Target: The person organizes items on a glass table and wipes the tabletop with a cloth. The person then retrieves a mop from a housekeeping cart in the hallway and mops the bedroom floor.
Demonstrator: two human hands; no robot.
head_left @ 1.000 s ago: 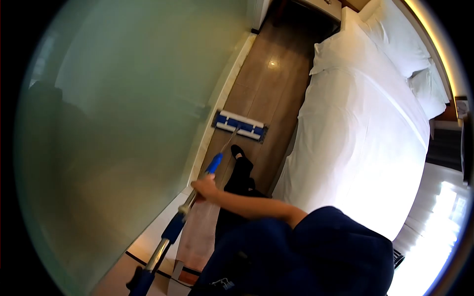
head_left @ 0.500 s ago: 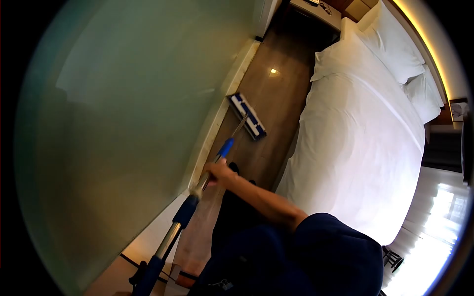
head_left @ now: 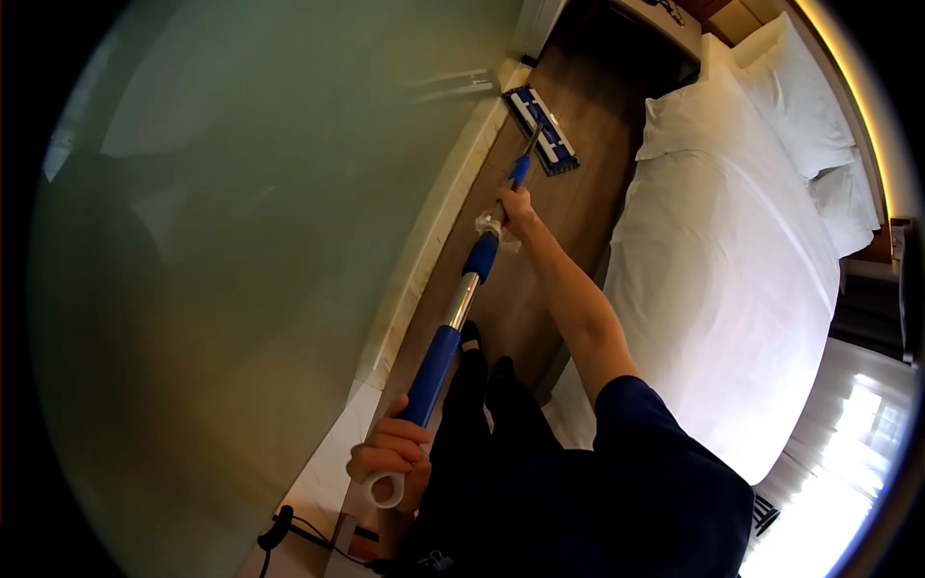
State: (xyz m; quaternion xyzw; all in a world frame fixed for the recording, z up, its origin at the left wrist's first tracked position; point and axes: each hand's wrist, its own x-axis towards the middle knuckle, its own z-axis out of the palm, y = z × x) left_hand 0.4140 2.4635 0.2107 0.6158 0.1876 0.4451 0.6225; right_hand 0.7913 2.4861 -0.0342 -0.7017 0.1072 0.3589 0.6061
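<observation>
A flat mop (head_left: 439, 371) with a blue and silver pole runs from the lower left up toward the far floor. Its blue and white mop head (head_left: 541, 130) lies on the wood floor beside the base of the glass wall. My right hand (head_left: 515, 205), arm stretched out, is closed round the lower pole just above the head. Nearer to me, my left hand (head_left: 393, 456) wraps the blue grip at the pole's upper end, where a white ring shows. Something clear, like plastic wrap (head_left: 489, 227), clings to the pole beside my right hand.
A frosted glass wall (head_left: 241, 241) on a pale stone sill (head_left: 424, 255) bounds the left. The bed (head_left: 723, 260) with white bedding stands on the right. A desk (head_left: 665, 24) is at the far end. A black cord (head_left: 313, 532) hangs at the lower left.
The mop head has slid forward along the glass wall, toward the desk. My right arm has reached farther out, and my left hand has come up into view on the grip.
</observation>
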